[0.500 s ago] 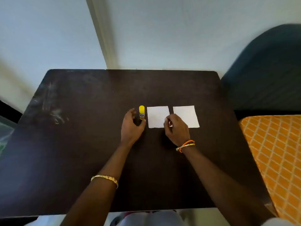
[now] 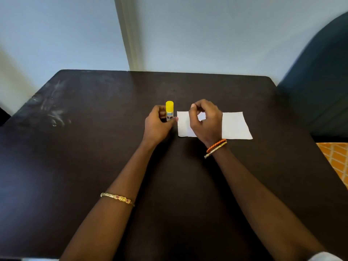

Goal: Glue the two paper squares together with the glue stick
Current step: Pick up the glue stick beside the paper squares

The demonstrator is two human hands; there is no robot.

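Observation:
A glue stick (image 2: 169, 110) with a yellow cap stands upright near the middle of the dark table (image 2: 94, 147). My left hand (image 2: 157, 127) wraps around its lower body, cap still on. Two white paper squares lie flat side by side just right of it: the left square (image 2: 183, 125) and the right square (image 2: 235, 126). My right hand (image 2: 206, 121) hovers over the gap between them with fingers curled and nothing held, hiding their inner edges.
A dark blue chair back (image 2: 320, 81) stands at the right of the table. An orange patterned cushion (image 2: 337, 159) sits at the right edge. A wall is close behind the table's far edge. Pale scuff marks (image 2: 54, 112) show at the left.
My left hand has closed around the glue stick. My right hand has lifted off the papers and moved up and left, toward the glue stick.

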